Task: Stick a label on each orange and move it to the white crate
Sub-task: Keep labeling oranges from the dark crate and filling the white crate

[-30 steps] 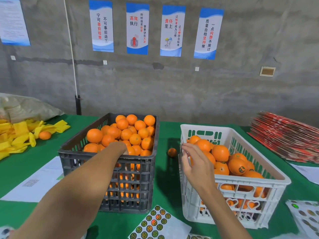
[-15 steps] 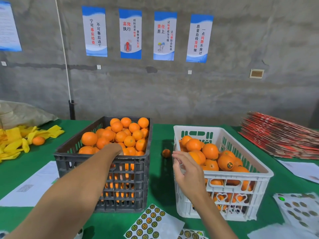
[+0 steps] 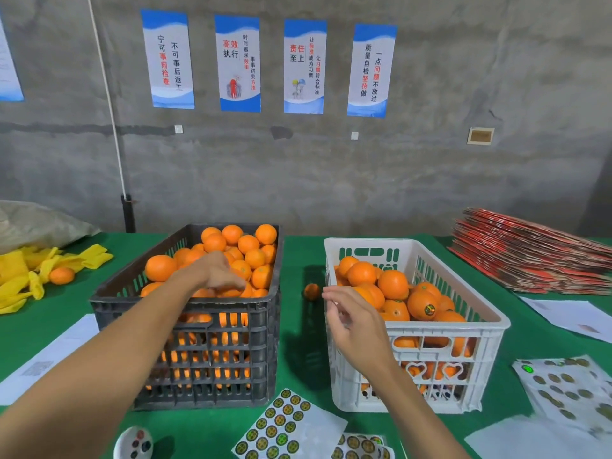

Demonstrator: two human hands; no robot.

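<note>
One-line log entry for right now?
left hand: reaching into black crate oranges | right hand: empty, beside white crate

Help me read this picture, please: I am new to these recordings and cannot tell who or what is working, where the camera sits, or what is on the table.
No machine here: a person works bare-handed, and the camera is worn on their head, looking forward and down. On the green table stand a dark crate heaped with oranges and a white crate whose oranges carry round stickers, such as the labelled orange. The left hand reaches into the dark crate among the oranges; whether it grips one is hidden. The right hand hovers at the white crate's near corner, fingers loosely bent, holding nothing that I can see. One loose orange lies between the crates. A sticker sheet lies in front.
</note>
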